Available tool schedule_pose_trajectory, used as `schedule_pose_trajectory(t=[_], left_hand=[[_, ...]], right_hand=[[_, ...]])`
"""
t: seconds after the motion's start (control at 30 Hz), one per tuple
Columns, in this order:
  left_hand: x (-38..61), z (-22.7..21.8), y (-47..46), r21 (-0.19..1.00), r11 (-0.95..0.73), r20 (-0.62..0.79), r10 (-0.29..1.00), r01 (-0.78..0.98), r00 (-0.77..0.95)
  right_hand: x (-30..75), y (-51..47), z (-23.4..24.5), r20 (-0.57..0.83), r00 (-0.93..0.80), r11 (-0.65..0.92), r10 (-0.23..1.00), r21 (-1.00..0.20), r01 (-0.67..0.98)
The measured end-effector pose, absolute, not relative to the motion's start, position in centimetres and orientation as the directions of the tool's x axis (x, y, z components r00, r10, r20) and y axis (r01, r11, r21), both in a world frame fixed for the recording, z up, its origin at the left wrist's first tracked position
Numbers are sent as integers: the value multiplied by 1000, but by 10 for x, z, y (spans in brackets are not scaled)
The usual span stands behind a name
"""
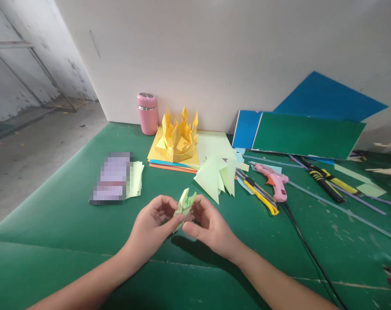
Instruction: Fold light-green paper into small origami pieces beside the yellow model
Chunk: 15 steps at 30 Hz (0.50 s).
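Between my two hands is a small folded piece of pale green paper, held up a little above the green tabletop. My left hand pinches it from the left, thumb in front. On the other side, the fingers of my right hand press against its right edge, with the thumb near its lower end. Just beyond my hands lie several folded light green paper pieces. A yellow folded-paper crown rests behind them on a stack of coloured paper.
A pink flask stands at the back. To the left lie a blurred-out purple item and pale green slips. Rightward are yellow utility knives, a corded pink glue gun, pliers, and leaning blue and green boards.
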<state>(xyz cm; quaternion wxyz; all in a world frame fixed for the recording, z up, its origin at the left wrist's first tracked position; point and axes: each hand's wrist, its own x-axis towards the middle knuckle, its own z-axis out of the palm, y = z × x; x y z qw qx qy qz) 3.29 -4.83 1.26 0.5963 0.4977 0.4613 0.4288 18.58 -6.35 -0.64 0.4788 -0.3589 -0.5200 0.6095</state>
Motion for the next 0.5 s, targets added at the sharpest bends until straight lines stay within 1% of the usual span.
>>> schedule_pose_trajectory(t=[0.1,0.23,0.33,0.5], left_hand=[[34,12,-49,992,127,-120,968,-21,222],[34,11,-50,992,119,-126,956,40,265],[34,12,-51,991,111,-127,948,70,292],[33,13,-50,988,128,-150,937,88,315]], right_hand=[[189,-60,-7,21,-230,-43,973,-961,-273],[191,-58,-7,-36,-193,-85,981,-963,-255],[191,-58,-6,-61,-189,-110,980,-959,-262],[190,-56,-6,-81,-205,-147,975,-931,-334]])
